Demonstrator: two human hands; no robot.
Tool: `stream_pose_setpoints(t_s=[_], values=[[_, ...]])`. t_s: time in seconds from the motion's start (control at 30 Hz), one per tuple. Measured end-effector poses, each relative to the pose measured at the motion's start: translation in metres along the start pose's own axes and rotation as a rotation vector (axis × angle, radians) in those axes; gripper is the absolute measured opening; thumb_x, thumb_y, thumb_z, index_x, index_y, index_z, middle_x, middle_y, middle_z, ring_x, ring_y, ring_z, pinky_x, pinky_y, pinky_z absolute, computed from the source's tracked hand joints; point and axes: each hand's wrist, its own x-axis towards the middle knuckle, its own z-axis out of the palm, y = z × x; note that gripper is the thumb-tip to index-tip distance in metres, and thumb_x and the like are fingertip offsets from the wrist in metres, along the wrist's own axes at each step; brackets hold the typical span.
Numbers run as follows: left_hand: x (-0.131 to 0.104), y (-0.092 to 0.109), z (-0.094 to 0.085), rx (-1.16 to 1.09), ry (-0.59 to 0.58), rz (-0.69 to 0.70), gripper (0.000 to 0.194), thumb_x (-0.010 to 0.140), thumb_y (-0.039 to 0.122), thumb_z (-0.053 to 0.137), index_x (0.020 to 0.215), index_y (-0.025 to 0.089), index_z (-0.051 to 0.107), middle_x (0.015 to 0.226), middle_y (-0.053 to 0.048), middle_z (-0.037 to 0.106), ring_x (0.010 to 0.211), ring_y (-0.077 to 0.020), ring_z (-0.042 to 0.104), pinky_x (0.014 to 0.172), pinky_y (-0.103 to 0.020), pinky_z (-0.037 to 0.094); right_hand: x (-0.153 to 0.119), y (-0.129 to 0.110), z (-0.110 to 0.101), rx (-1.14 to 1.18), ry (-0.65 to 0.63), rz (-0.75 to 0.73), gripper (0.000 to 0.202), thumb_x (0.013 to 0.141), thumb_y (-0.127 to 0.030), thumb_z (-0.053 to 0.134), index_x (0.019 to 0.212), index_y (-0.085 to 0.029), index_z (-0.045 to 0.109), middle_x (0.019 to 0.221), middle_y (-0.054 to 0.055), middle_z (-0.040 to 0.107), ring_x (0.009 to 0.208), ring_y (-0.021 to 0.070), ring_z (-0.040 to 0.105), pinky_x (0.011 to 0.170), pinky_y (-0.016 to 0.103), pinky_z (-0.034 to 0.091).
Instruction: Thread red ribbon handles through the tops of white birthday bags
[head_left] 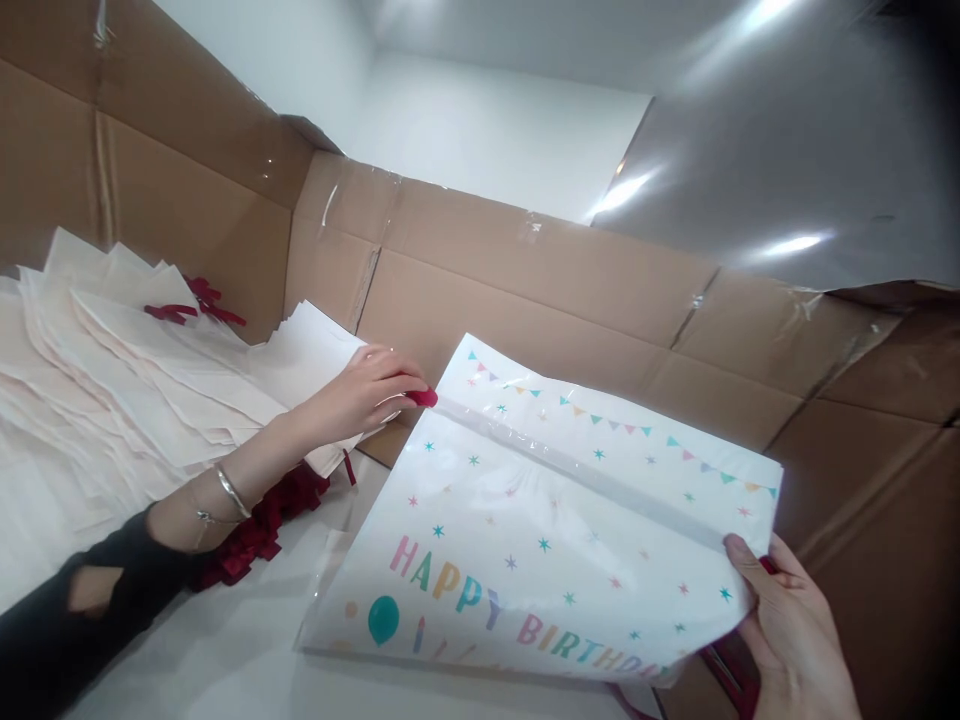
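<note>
A flat white packet (555,520) printed "HAPPY BIRTHDAY", with pastel bunting, stars and a balloon, lies tilted under shiny clear plastic. A greyish strip runs across its upper part. At the packet's right edge, my right hand (787,610) grips it, thumb on the front and fingers behind. My left hand (379,385) is at the upper left edge, by the end of the strip, fingers closed. A small red piece (422,397) shows at its fingertips; I cannot tell what it is. Some red also shows behind the right thumb.
Tall cardboard walls (525,290) stand around the work surface (217,660). A loose pile of off-white sheets (112,360) fills the left side. Dark red ribbon-like bundles (262,530) lie beneath my left forearm and behind the pile.
</note>
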Motion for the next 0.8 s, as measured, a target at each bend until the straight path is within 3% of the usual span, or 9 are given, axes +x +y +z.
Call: stream_pose_setpoints(t_s=[0.23, 0.47, 0.6, 0.7, 0.8], values=[[0.002, 0.009, -0.008, -0.246, -0.269, -0.127, 0.027, 0.092, 0.026, 0.042, 0.096, 0.021, 0.068, 0.088, -0.006, 0.063, 0.081, -0.016, 0.057, 0.074, -0.025, 0.04, -0.006, -0.007, -0.001, 0.016, -0.026, -0.016, 0.072, 0.041, -0.01, 0.083, 0.111, -0.019, 0.064, 0.07, -0.001, 0.068, 0.048, 0.0111, 0.06, 0.049, 0.016, 0.053], [0.013, 0.015, -0.045, -0.521, -0.612, -0.275, 0.02, 0.085, 0.031, 0.054, 0.084, 0.022, 0.072, 0.077, -0.005, 0.061, 0.066, -0.0146, 0.055, 0.062, -0.021, 0.039, -0.003, -0.004, -0.004, -0.019, -0.105, -0.008, 0.076, 0.039, -0.016, 0.086, 0.111, -0.021, 0.063, 0.073, 0.0, 0.069, 0.049, 0.0128, 0.06, 0.048, 0.019, 0.054], [0.012, 0.025, -0.055, -0.428, -0.615, -0.175, 0.023, 0.089, 0.024, 0.046, 0.093, 0.021, 0.068, 0.084, -0.006, 0.058, 0.075, -0.0166, 0.053, 0.07, -0.023, 0.038, -0.01, -0.008, 0.004, -0.013, -0.077, 0.033, 0.083, 0.034, -0.014, 0.085, 0.113, -0.019, 0.063, 0.064, -0.001, 0.068, 0.044, 0.0124, 0.058, 0.043, 0.019, 0.052], [0.006, 0.032, -0.052, -0.27, -0.587, -0.07, 0.027, 0.091, 0.018, 0.036, 0.096, 0.019, 0.062, 0.084, -0.006, 0.053, 0.077, -0.0167, 0.05, 0.07, -0.024, 0.036, -0.013, -0.011, 0.008, 0.004, -0.067, 0.045, 0.088, 0.033, -0.011, 0.084, 0.117, -0.017, 0.06, 0.056, -0.003, 0.065, 0.041, 0.0109, 0.056, 0.042, 0.016, 0.051], [-0.001, 0.035, -0.046, -0.224, -0.537, -0.039, 0.026, 0.092, 0.019, 0.033, 0.088, 0.017, 0.058, 0.08, -0.006, 0.05, 0.073, -0.0162, 0.047, 0.067, -0.024, 0.035, -0.014, -0.011, 0.008, 0.034, -0.064, 0.028, 0.087, 0.034, -0.008, 0.082, 0.117, -0.017, 0.06, 0.054, -0.005, 0.064, 0.039, 0.0087, 0.055, 0.043, 0.013, 0.05]])
